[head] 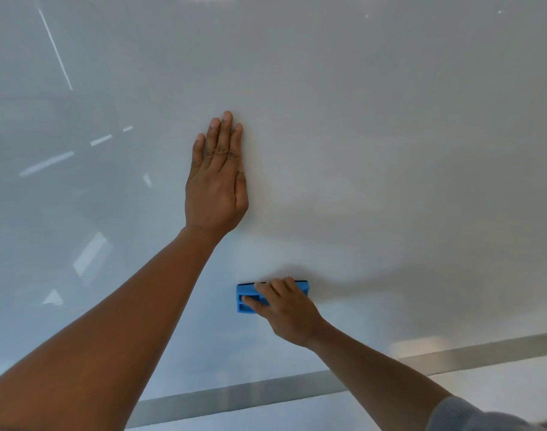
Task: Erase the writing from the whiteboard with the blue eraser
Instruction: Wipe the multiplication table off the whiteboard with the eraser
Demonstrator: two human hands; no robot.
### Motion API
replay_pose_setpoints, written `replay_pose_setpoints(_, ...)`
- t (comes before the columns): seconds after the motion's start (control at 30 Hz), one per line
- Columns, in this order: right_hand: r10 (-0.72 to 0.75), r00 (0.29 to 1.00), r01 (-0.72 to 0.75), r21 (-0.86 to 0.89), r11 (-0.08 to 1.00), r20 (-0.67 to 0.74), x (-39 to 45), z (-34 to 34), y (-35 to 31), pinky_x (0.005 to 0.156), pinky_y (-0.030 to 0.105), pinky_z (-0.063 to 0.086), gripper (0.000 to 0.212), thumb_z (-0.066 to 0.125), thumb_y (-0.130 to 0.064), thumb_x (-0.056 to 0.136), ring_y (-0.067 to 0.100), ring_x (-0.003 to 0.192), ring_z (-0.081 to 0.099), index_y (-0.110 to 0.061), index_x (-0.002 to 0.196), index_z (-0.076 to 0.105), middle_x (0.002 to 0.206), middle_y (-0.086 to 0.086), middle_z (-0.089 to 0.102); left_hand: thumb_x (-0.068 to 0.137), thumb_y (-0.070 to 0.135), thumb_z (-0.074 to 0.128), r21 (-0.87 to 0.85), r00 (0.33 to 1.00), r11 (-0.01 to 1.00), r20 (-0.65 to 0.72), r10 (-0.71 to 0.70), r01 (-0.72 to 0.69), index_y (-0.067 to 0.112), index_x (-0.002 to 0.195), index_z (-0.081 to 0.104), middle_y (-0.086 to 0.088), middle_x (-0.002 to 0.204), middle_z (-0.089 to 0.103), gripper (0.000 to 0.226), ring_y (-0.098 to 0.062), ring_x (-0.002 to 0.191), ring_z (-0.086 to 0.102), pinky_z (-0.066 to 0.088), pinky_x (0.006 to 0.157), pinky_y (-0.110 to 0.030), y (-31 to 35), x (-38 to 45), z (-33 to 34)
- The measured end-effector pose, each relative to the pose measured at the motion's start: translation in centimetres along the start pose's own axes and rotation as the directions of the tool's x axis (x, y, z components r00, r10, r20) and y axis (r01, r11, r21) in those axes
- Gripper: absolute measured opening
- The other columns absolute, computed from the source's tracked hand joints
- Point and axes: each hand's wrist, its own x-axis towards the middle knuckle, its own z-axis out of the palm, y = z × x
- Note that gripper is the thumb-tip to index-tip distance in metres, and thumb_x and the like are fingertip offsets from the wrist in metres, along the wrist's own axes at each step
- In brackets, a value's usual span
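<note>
Left hand (216, 178) is lying flat on the whiteboard (390, 135), fingers together. Right hand (284, 309), below it, is gripping the blue eraser (245, 298) against the board.

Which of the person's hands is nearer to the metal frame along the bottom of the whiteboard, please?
The right hand, gripping the blue eraser low on the board, just above the metal frame. The left hand lies flat much higher up.

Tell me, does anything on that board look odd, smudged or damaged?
Nothing stands out. The whiteboard looks clean, with no writing in view; the pale streaks on its left side look like reflections. The left hand lies flat on it, and the right hand holds the blue eraser against it.
</note>
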Motion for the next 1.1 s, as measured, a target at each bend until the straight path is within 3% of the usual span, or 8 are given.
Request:
replay_pose_setpoints(0.2, 0.013, 0.996, -0.012, 0.013, 1.000, -0.092, 0.1, 0.8, 0.2, 0.081, 0.040, 0.039, 0.055, 0.069, -0.015, 0.080, 0.023, 0.092, 0.047, -0.029, 0.131, 0.054, 0.120, 0.004, 0.052, 0.102, 0.016, 0.030, 0.033, 0.999, 0.999, -0.019, -0.029, 0.030, 0.004, 0.157, 0.025, -0.016, 0.164, 0.023, 0.056, -0.031, 0.154, 0.016, 0.003, 0.127, -0.043, -0.1, -4.3, 1.2)
replay_pose_setpoints(0.43, 0.260, 0.941, -0.252, 0.066, 0.966, -0.216, 0.1, 2.3, -2.0, 0.080, 0.042, 0.040, 0.055, 0.074, -0.020, 0.078, 0.026, 0.093, 0.045, -0.031, 0.128, 0.053, 0.121, 0.006, 0.046, 0.103, 0.018, 0.029, 0.069, 0.998, 0.996, 0.001, -0.065, 0.064, 0.003, 0.155, 0.028, -0.018, 0.162, 0.030, 0.054, -0.034, 0.151, 0.020, 0.001, 0.126, -0.043, 0.2, -9.6, 2.6)
replay_pose_setpoints(0.67, 0.053, 0.999, -0.052, 0.035, 0.998, -0.013, -2.4, 4.8, -4.6, 0.081, 0.040, 0.040, 0.056, 0.073, -0.011, 0.071, 0.023, 0.090, 0.054, -0.031, 0.123, 0.064, 0.117, 0.004, 0.064, 0.103, 0.015, 0.033, 0.052, 0.998, 0.997, -0.021, -0.055, 0.056, 0.002, 0.155, 0.028, -0.019, 0.160, 0.030, 0.054, -0.037, 0.150, 0.020, 0.003, 0.125, -0.046, -0.1, -10.9, 3.3)
replay_pose_setpoints(0.77, 0.001, 1.000, 0.000, 0.017, 1.000, -0.031, -2.4, 4.4, -3.4, 0.079, 0.039, 0.042, 0.055, 0.072, -0.013, 0.073, 0.023, 0.094, 0.050, -0.031, 0.124, 0.063, 0.118, 0.004, 0.063, 0.104, 0.017, 0.031, 0.067, 1.000, 0.997, -0.011, -0.022, 0.023, 0.003, 0.156, 0.026, -0.018, 0.161, 0.030, 0.054, -0.036, 0.151, 0.020, 0.003, 0.126, -0.044, -0.7, -11.5, 3.3)
replay_pose_setpoints(0.83, 0.085, 0.990, -0.081, 0.039, 0.996, -0.114, -2.2, 3.5, -1.9, 0.079, 0.040, 0.041, 0.055, 0.071, -0.012, 0.072, 0.025, 0.094, 0.048, -0.030, 0.123, 0.063, 0.121, 0.005, 0.058, 0.105, 0.019, 0.028, 0.069, 1.000, 0.997, 0.013, -0.017, 0.016, 0.006, 0.158, 0.021, -0.016, 0.163, 0.027, 0.055, -0.032, 0.154, 0.015, 0.002, 0.127, -0.043, -1.0, -11.8, 3.3)
replay_pose_setpoints(1.0, 0.335, 0.872, -0.342, 0.044, 0.939, -0.357, -1.0, 0.0, 3.4, 0.081, 0.041, 0.039, 0.053, 0.065, -0.013, 0.079, 0.032, 0.096, 0.053, -0.027, 0.127, 0.050, 0.126, 0.007, 0.044, 0.105, 0.020, 0.028, 0.055, 0.999, 0.998, 0.048, 0.000, -0.003, 0.010, 0.160, 0.014, -0.010, 0.166, 0.021, 0.057, -0.018, 0.156, 0.000, 0.000, 0.127, -0.042, -1.4, -12.5, 2.8)
replay_pose_setpoints(1.03, 0.413, 0.804, -0.425, 0.074, 0.902, -0.427, -0.5, -0.8, 4.8, 0.084, 0.041, 0.039, 0.051, 0.066, -0.015, 0.082, 0.031, 0.100, 0.051, -0.023, 0.129, 0.049, 0.126, 0.010, 0.043, 0.105, 0.019, 0.028, 0.052, 0.999, 0.999, 0.052, -0.004, 0.001, 0.010, 0.160, 0.014, -0.010, 0.166, 0.021, 0.058, -0.018, 0.156, 0.000, 0.000, 0.127, -0.042, -1.3, -12.5, 2.8)
replay_pose_setpoints(1.1, 0.620, 0.561, -0.610, 0.232, 0.758, -0.549, 1.0, -2.3, 7.5, 0.090, 0.037, 0.038, 0.048, 0.068, -0.021, 0.087, 0.029, 0.105, 0.043, -0.013, 0.130, 0.049, 0.123, 0.013, 0.042, 0.104, 0.019, 0.027, 0.045, 0.998, 0.999, 0.052, -0.024, 0.021, 0.009, 0.160, 0.014, -0.010, 0.166, 0.021, 0.058, -0.019, 0.156, -0.001, -0.001, 0.127, -0.043, -1.0, -12.5, 2.9)
